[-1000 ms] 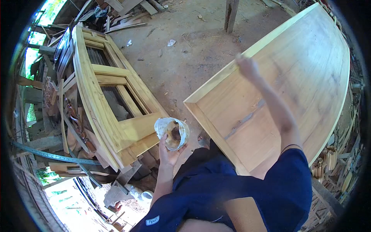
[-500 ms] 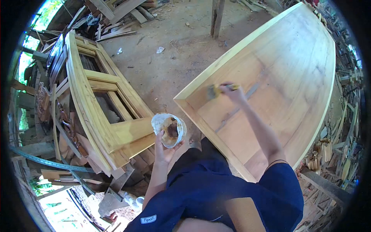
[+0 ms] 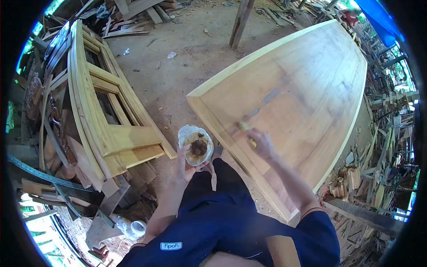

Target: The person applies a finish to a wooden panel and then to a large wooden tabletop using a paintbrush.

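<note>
My left hand point(image 3: 183, 168) is wrapped round a white plastic tub point(image 3: 188, 130), tilted so that brown residue shows at its bottom. In my right hand point(image 3: 262, 143) is a paintbrush point(image 3: 245, 127) with a yellow handle. Its bristles are blurred and appear to be on the surface of a large framed wooden panel point(image 3: 307, 102), close to the panel's near-left border. A greyish streak runs across the panel beside the brush.
Stacked wooden door frames point(image 3: 129, 133) lean to the left. A wooden post point(image 3: 241, 24) stands beyond the panel. Scrap timber point(image 3: 138, 18) lies at the back, and more wood pieces point(image 3: 351, 178) are piled on the right. A white container point(image 3: 138, 228) stands at lower left.
My right hand has brought the brush nearer to me along the panel, from its far-left corner area towards the near border. The tub stays in my left hand. The whole view has shifted slightly.
</note>
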{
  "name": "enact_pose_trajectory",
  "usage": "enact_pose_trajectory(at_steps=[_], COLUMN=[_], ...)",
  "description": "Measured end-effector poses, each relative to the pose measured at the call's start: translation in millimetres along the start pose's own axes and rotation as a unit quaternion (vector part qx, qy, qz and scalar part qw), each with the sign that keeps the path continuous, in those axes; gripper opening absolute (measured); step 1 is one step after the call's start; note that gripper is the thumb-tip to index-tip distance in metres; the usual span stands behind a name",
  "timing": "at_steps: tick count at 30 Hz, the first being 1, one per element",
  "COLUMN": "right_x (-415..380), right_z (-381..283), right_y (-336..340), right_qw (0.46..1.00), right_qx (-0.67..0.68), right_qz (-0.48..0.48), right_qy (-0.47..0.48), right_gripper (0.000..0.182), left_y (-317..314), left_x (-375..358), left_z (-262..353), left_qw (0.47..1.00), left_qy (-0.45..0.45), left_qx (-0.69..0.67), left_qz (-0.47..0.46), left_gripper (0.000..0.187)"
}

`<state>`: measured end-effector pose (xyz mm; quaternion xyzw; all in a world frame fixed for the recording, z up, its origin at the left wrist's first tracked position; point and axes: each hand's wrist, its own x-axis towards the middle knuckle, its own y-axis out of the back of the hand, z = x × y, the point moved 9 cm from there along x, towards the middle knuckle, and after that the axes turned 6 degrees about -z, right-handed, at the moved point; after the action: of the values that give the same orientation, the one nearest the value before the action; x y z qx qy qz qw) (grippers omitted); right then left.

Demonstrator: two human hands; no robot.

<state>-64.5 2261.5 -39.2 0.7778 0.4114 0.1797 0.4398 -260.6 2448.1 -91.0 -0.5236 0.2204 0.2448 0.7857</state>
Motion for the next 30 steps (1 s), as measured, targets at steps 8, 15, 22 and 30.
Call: enact_pose_trajectory(at_steps=[8,15,22,30], right_x=[-45,-50,-57,-156], right_z=[44,245,187,5], right_y=[-17,105,111,48], right_qw=[0.911,0.951,0.987,0.988], right_qx=[0.380,0.236,-0.113,0.125], right_qz=[-0.116,0.118,0.111,-0.015], right_qy=[-0.112,-0.159,0.000,0.087], right_gripper=[0.016,0.020,0.022,0.014], left_y=[-8,-6,-57,-9], left_x=[-31,-55,-77,-139], left_z=[-16,-69,-154,-195], left_qw=[1.000,0.997,0.996,0.956], left_qy=[-0.021,-0.063,-0.059,-0.147], left_qx=[-0.005,-0.001,-0.044,0.104], left_qz=[0.006,0.054,0.050,0.232], left_gripper=[0.061,0.056,0.057,0.066])
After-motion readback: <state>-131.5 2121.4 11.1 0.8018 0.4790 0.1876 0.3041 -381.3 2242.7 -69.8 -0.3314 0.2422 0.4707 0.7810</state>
